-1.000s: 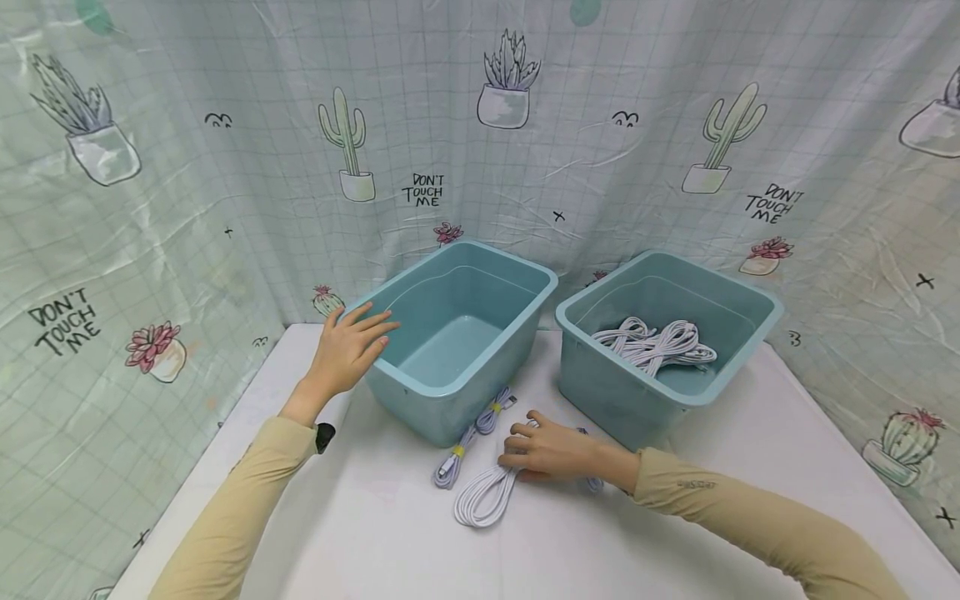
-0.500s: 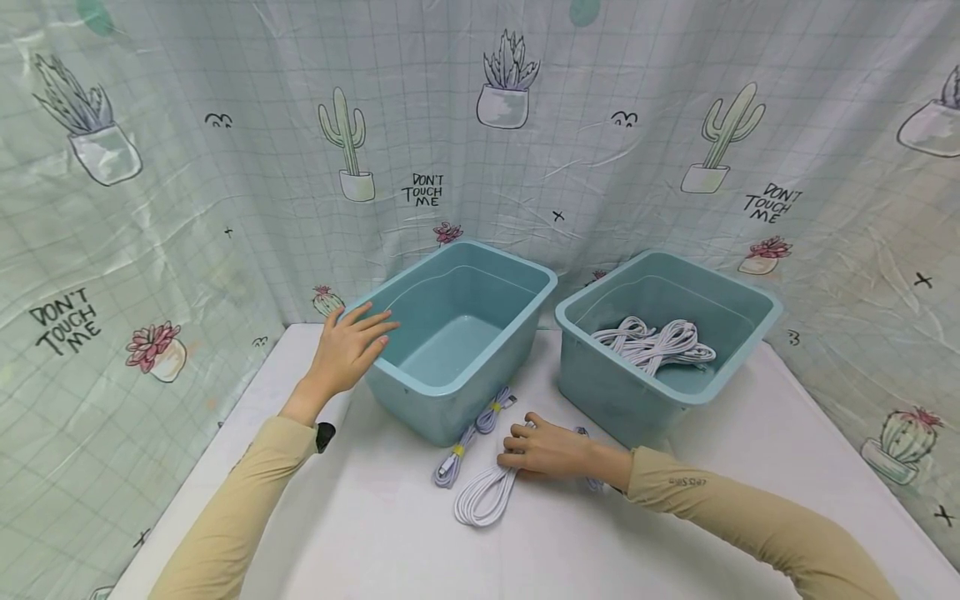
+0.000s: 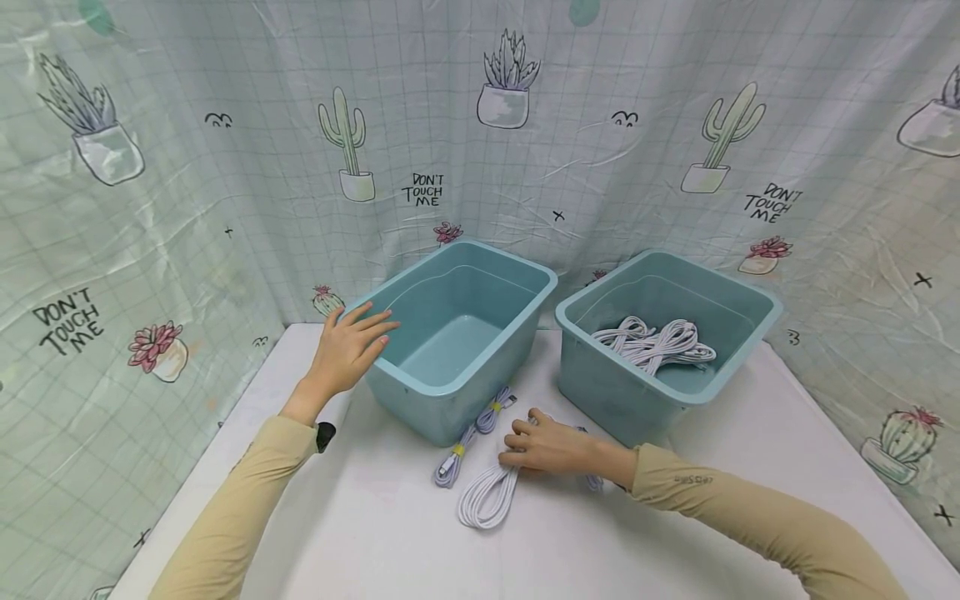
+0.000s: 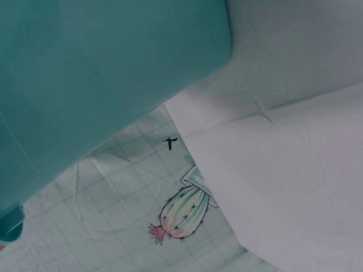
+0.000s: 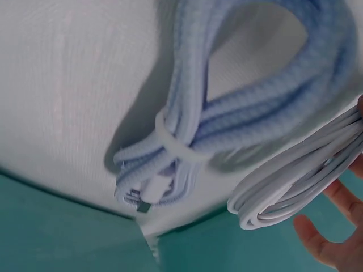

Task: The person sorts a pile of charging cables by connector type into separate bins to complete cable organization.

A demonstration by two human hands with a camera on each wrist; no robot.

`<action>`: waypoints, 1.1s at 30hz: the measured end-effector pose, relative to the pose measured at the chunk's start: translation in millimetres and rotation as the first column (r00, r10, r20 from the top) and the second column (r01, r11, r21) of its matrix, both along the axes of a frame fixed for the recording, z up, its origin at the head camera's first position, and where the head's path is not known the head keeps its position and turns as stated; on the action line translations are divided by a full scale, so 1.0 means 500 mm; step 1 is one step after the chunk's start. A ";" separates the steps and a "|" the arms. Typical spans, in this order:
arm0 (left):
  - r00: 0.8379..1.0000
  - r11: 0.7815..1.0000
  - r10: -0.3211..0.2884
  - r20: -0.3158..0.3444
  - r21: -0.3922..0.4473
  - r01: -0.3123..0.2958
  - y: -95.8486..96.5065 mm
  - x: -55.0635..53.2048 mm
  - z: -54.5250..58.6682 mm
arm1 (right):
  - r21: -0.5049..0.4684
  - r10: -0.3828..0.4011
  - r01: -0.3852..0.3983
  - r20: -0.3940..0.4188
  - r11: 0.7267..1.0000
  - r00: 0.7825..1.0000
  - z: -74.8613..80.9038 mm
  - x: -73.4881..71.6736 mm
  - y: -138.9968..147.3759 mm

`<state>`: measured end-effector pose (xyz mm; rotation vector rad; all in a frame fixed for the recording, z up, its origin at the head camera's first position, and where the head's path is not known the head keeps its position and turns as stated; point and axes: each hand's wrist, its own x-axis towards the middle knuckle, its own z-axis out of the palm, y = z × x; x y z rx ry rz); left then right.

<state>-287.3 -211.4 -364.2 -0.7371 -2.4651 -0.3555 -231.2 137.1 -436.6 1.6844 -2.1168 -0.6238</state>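
Note:
My left hand (image 3: 347, 348) rests at the near left rim of the left blue-green bin (image 3: 442, 390), its fingers spread and fairly straight over the edge. In the left wrist view the side of this bin (image 4: 102, 73) fills the upper left. My right hand (image 3: 551, 446) grips a coiled white cable (image 3: 486, 498) by its middle, low over the table in front of the bins. One loop end hangs out toward the front, and the other end (image 5: 283, 187) shows past the fingers in the right wrist view. A lavender braided cable (image 3: 592, 482) lies partly hidden beneath the right wrist.
Two lavender cables with yellow ties, one nearer (image 3: 447, 468) and one farther (image 3: 492, 412), lie beside the left bin. The right bin (image 3: 615, 392) holds several coiled white cables (image 3: 660, 346). A cactus-print curtain (image 3: 570, 167) stands behind the white table (image 3: 390, 533).
The white cable's front loop has shifted slightly to the right with small movements of the right hand. The left hand has stayed in place at the bin's rim.

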 end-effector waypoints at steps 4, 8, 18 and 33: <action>1.000 1.000 0.000 -0.001 0.000 0.000 0.001 0.000 0.001 | -0.034 0.029 -0.030 -0.042 0.999 0.999 0.008 0.000 0.002; 1.000 1.000 -0.001 -0.001 0.002 0.001 0.001 0.000 0.002 | -0.046 0.040 -0.043 -0.067 0.998 0.997 0.023 0.002 0.006; 1.000 1.000 -0.009 -0.008 0.010 0.009 0.001 0.000 -0.001 | -0.036 0.019 -0.022 -0.075 0.999 0.997 0.076 0.008 0.021; 1.000 1.000 -0.003 -0.004 0.009 0.003 0.003 -0.002 -0.001 | -0.053 -0.057 0.052 -0.104 0.997 0.993 0.198 0.026 0.056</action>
